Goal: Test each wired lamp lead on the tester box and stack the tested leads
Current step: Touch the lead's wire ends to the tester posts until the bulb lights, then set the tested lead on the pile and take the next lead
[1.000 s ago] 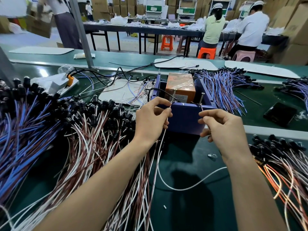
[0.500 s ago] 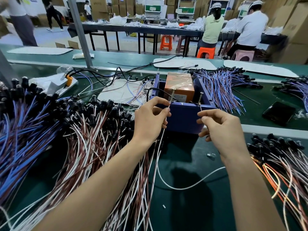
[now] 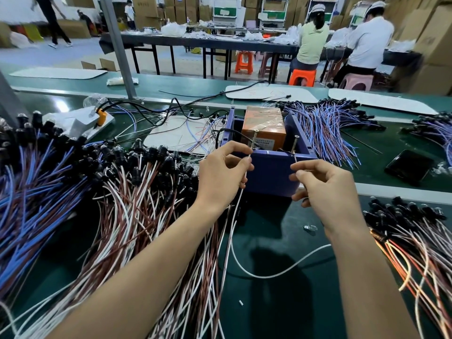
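Both arms come in from the bottom, bare forearms angled toward each other, with the hands at about the same height and a gap between them. Left forearm (image 3: 146, 272) runs up diagonally from the lower left. The left hand (image 3: 223, 178) is back-of-hand to the camera, thumb and index finger pinching the white lead (image 3: 266, 277) near its top end, and the other fingers are curled in underneath. Right forearm (image 3: 367, 277) comes up steeper from the lower right. The right hand (image 3: 329, 192) is knuckles-up, with thumb and index finger pinching a thin wire tip (image 3: 295, 160) and the remaining fingers tucked below. Wrists look pretty straight, and the two hands aren't touching.
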A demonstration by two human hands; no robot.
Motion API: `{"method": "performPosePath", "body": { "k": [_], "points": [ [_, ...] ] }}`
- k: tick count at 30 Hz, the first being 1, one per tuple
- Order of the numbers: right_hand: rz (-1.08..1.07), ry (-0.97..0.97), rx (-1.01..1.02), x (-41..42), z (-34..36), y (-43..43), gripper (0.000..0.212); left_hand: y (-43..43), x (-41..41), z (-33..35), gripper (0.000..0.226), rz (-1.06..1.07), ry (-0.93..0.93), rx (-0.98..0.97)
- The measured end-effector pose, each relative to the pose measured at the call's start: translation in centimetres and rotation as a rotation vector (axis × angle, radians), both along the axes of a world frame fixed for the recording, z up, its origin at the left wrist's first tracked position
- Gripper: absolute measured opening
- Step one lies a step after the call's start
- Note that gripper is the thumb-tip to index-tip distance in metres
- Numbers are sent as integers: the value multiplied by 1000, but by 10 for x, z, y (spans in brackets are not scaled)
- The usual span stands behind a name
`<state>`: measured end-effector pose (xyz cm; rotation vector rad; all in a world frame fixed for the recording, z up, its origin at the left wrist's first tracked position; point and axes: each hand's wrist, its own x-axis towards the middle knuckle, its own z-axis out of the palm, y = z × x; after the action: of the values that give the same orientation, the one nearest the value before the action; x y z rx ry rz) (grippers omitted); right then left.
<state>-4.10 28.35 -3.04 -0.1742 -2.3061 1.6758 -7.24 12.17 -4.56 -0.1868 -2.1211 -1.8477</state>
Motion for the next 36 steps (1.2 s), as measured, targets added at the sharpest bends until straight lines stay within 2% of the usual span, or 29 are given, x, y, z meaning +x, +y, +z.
{"method": "performPosePath", "body": {
  "k": [2, 3, 6, 8, 11, 15, 17, 20, 23, 27, 30, 36],
  "points": [
    [18, 16, -36, 2, 5, 2, 24, 2, 3, 7, 14, -166, -5, 97],
    [52, 26, -68, 3, 9, 4, 24, 2, 5, 11, 14, -310, -52, 208],
    [257, 15, -153, 12, 23, 13, 28, -7, 9, 23, 8, -869, -336, 556],
    [384, -40, -122, 20, 33, 21, 39, -14, 11, 27, 8, -1103, -423, 603],
    [366, -88, 0, 31, 44, 36, 30, -15, 12, 28, 10, -1081, -459, 417],
    [46, -220, 110, 33, 43, 68, 10, 2, 16, 16, 14, -904, -461, -69],
    [-31, -363, 138, 28, 34, 79, 11, 14, 20, 6, 14, -874, -466, -340],
    [85, -653, 275, 27, 9, 74, 12, 20, 24, -6, 12, -906, -539, -563],
    [150, -760, 395, 34, -18, 70, 10, 21, 25, -9, 18, -913, -583, -631],
    [-1, -572, 637, 42, -30, 87, 13, 37, 43, -12, 20, -1039, -647, -566],
    [-62, -581, 811, 43, -29, 107, 22, 69, 70, -22, 28, -1138, -665, -489],
    [-34, -515, 874, 41, -30, 118, 27, 136, 128, -27, 47, -1274, -517, -516]
  ]
}}
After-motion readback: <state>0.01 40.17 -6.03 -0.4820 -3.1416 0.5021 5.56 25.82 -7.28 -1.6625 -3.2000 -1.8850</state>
